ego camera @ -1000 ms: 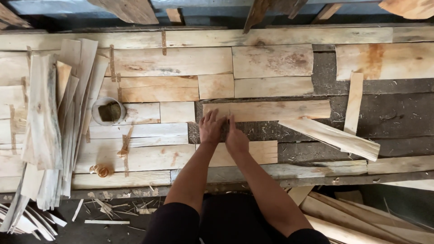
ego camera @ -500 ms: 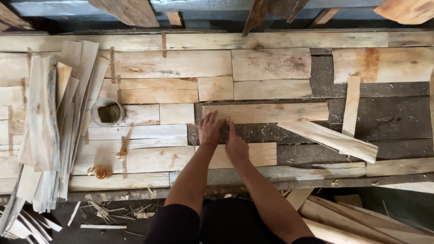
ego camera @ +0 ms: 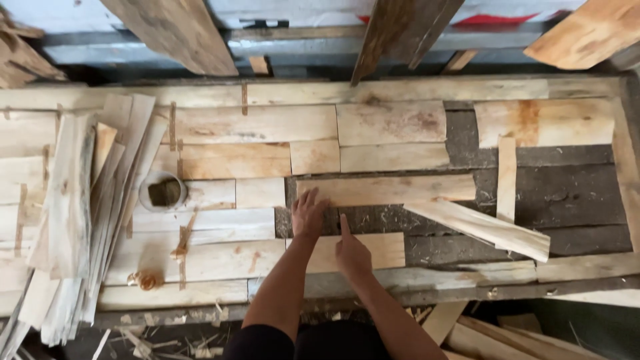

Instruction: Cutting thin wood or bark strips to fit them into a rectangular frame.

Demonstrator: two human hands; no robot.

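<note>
My left hand lies flat with spread fingers on the left end of a long pale wood strip resting on the dark work surface. My right hand sits just below it, index finger pointing up, resting on a shorter plank. Neither hand grips anything. A loose slanted plank lies to the right of the strip, and a narrow upright strip stands beyond it.
Flat planks are laid in rows across the left and top. A stack of thin wood strips lies at the left. A small round cup sits among the planks. Boards lean at the top; offcuts lie below right.
My right hand has slid down and slightly right, away from the left hand, onto the lower plank. The long strip has hardly moved.
</note>
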